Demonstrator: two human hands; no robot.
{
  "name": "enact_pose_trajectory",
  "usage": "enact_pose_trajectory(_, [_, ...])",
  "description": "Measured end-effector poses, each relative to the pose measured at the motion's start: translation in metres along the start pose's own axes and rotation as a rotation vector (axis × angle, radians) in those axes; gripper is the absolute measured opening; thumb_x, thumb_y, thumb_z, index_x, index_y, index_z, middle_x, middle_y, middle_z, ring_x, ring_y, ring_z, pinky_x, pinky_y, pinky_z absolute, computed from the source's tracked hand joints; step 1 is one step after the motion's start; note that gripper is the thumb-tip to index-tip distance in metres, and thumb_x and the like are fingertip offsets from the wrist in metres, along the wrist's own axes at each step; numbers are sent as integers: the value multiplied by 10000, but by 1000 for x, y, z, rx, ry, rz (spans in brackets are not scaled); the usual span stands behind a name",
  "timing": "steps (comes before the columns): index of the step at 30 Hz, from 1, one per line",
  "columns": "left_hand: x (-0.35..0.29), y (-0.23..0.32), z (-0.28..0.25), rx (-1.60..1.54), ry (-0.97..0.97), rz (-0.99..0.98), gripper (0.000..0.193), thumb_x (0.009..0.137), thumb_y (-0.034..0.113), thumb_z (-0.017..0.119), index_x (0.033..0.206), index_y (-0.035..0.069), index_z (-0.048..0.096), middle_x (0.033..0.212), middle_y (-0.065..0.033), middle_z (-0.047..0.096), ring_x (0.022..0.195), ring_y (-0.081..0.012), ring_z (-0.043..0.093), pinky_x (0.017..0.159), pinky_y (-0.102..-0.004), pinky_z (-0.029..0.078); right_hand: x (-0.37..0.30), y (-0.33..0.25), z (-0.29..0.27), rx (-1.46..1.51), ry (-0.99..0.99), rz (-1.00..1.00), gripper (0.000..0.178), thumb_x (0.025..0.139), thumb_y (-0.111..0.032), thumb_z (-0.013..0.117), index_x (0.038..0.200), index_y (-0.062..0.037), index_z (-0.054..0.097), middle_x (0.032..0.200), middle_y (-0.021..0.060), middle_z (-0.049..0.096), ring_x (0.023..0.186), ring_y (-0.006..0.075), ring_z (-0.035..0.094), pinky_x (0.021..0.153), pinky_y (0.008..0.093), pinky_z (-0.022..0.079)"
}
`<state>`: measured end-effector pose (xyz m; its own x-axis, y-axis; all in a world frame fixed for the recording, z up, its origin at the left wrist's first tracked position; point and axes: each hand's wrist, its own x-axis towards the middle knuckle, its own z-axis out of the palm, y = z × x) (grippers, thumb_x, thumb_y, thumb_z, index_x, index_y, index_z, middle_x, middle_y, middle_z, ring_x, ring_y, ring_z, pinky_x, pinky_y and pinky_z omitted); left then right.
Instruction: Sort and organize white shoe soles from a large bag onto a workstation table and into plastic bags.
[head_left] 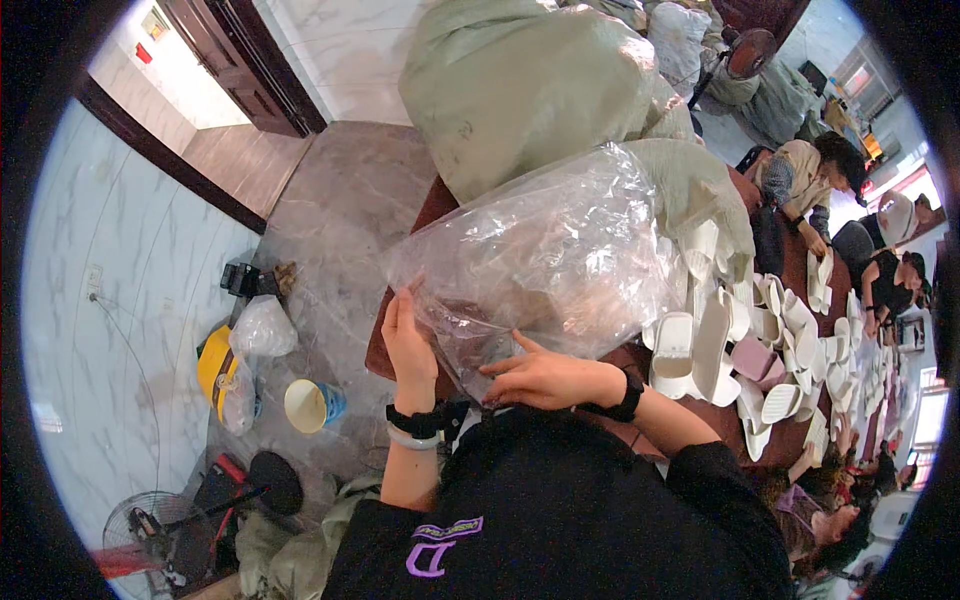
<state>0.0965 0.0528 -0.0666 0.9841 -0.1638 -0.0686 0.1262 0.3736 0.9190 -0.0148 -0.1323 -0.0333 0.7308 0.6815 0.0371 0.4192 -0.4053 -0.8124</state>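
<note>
A large clear plastic bag (560, 250) lies spread over the dark red table in front of me, its near edge close to my body. My left hand (408, 350) is raised at the bag's left corner, fingertips closed on the thin film. Over the near edge rests my right hand (550, 378), index finger stretched out and the others lightly bent and apart, touching the plastic. Right of the bag, several white slippers (672, 350) lie in a heap, with a mauve slipper (752, 358) among them.
Big pale green sacks (520, 90) stand behind the bag. Along the table (385, 345) to the right, a co-worker (805, 185) handles slippers, with other people beyond. On the floor at left are a paper-like cup-shaped bin (305, 406), a yellow container (213, 370) and a fan (150, 535).
</note>
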Motion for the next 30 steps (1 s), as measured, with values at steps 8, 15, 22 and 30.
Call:
enact_pose_trajectory(8, [17, 5, -7, -305, 29, -173, 374, 974, 277, 366, 1157, -1, 536, 1109, -91, 573, 988, -207, 547, 816, -323, 449, -18, 6, 31, -6, 45, -170, 258, 883, -169, 534, 1130, -94, 534, 1306, 110, 471, 1261, 274, 394, 1067, 539, 208])
enact_pose_trajectory(15, [9, 16, -6, 199, 131, 40, 432, 972, 354, 375, 1160, 0, 535, 1024, -71, 592, 798, -156, 573, 659, -275, 461, -63, 29, 4, -14, 712, 174, 441, 804, -165, 635, 1215, -78, 500, 1360, 158, 401, 1249, 323, 381, 1037, 408, 295])
enact_pose_trajectory(22, [16, -6, -25, 120, 52, -16, 465, 976, 350, 351, 1229, -21, 471, 1211, -109, 483, 1060, -202, 500, 844, -303, 455, -150, 90, -45, -318, 1391, 702, 620, 730, -361, 710, 1225, -66, 480, 1141, 175, 565, 1022, 326, 553, 843, 394, 440])
enact_pose_trajectory(30, [16, -9, -19, 279, 316, -55, 551, 972, 362, 338, 1287, -89, 365, 1285, -197, 420, 1123, -266, 453, 957, -361, 378, -142, 110, -25, 406, 1330, 650, 234, 843, -256, 641, 880, -27, 610, 592, 8, 538, 477, 65, 484, 444, 235, 391])
